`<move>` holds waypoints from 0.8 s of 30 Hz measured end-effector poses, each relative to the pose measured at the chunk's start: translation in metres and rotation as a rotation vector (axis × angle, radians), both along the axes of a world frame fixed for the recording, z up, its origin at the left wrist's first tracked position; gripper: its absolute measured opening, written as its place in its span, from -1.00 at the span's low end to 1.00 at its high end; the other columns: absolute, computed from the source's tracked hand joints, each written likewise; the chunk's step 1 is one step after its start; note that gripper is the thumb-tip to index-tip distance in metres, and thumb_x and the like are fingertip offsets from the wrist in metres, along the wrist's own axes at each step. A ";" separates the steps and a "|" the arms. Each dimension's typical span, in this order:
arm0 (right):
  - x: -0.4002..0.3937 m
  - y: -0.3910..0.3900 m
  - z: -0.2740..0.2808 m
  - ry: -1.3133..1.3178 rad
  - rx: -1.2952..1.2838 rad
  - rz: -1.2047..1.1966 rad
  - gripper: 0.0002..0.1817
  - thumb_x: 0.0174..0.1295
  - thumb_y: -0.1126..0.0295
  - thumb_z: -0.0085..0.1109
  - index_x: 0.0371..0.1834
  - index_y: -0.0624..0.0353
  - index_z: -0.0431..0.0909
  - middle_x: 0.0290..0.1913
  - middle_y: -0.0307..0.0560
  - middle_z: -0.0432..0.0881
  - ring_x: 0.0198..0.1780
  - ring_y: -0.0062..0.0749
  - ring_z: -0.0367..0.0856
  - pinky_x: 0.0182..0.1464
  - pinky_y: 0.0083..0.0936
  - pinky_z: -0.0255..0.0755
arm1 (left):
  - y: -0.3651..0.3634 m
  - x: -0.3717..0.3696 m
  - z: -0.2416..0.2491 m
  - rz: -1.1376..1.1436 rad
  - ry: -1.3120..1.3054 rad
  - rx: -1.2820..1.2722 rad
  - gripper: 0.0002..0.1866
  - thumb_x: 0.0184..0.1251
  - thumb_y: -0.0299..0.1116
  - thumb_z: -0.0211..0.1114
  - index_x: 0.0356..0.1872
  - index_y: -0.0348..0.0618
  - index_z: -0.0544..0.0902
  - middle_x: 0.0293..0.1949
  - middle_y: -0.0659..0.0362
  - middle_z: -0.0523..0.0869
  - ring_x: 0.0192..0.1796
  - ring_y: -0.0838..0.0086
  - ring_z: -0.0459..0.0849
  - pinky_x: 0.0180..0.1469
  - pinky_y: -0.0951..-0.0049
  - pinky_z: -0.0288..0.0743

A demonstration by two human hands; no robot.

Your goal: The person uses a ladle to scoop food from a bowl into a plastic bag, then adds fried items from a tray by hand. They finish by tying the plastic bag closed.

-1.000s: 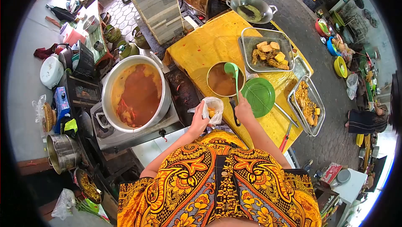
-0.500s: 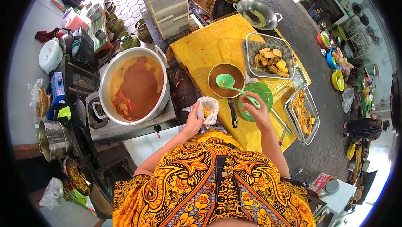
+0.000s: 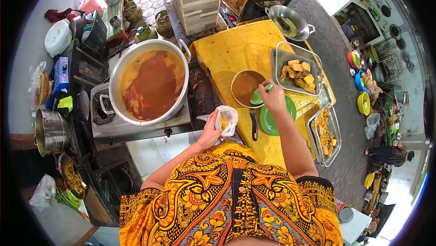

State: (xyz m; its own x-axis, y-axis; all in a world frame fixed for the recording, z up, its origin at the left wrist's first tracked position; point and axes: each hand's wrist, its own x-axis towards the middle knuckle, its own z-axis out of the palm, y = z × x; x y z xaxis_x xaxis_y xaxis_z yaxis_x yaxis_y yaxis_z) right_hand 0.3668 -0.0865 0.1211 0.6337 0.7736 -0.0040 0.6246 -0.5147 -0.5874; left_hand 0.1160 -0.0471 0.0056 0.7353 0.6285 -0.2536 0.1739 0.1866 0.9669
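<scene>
My left hand (image 3: 211,131) holds a clear plastic bag (image 3: 228,120) with some yellow-orange food inside, near the table's left edge. In my right hand (image 3: 275,96) is a green ladle (image 3: 258,97), its bowl at the right rim of a small pan. That pan (image 3: 245,87) holds brown sauce, and its black handle (image 3: 254,125) points toward me. A green plate (image 3: 271,121) lies partly under my right wrist. To the left, a large pot (image 3: 152,82) of reddish-brown broth with red chillies stands on the stove (image 3: 141,130).
On the yellow-covered table (image 3: 218,48), a wire basket (image 3: 297,71) holds fried pieces at the right. Another basket (image 3: 324,132) of fried food sits nearer. A wok (image 3: 290,22) stands beyond. A tiled pillar (image 3: 197,1) rises behind. A person (image 3: 388,154) is at the far right.
My right hand has moved up and left to the pan, and the ladle has tilted from lying across the pan to its right rim. My left hand still holds the bag. The view has shifted slightly.
</scene>
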 end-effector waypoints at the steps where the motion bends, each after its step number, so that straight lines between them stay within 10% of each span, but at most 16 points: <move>1: 0.003 0.005 0.001 -0.003 -0.048 -0.005 -0.75 0.16 0.22 0.13 -0.34 0.21 0.54 -0.54 0.15 0.58 -0.35 0.05 0.59 -0.24 -0.16 0.43 | -0.001 0.000 -0.003 -0.003 0.001 0.013 -0.15 0.02 -0.72 0.02 0.45 -0.11 0.03 0.37 0.05 0.08 0.25 0.27 0.33 -0.27 0.48 0.67; 24: -0.021 -0.005 -0.027 -0.373 -0.227 0.638 -0.80 0.12 0.30 0.13 -0.27 0.15 0.44 -0.36 -0.05 0.57 -0.25 -0.14 0.59 -0.24 -0.25 0.48 | 0.000 -0.001 0.004 -0.004 0.013 0.014 -0.16 -0.02 -0.70 0.02 0.43 -0.21 0.04 0.37 -0.02 0.08 0.33 0.19 0.22 -0.21 0.48 0.68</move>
State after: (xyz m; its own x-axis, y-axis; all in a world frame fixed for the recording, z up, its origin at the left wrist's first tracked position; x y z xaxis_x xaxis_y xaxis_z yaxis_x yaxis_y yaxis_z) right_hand 0.3460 -0.0917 0.0938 0.0560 0.9952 -0.0802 0.9765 -0.0713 -0.2032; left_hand 0.1153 -0.0472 0.0096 0.7347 0.6289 -0.2544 0.1874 0.1722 0.9671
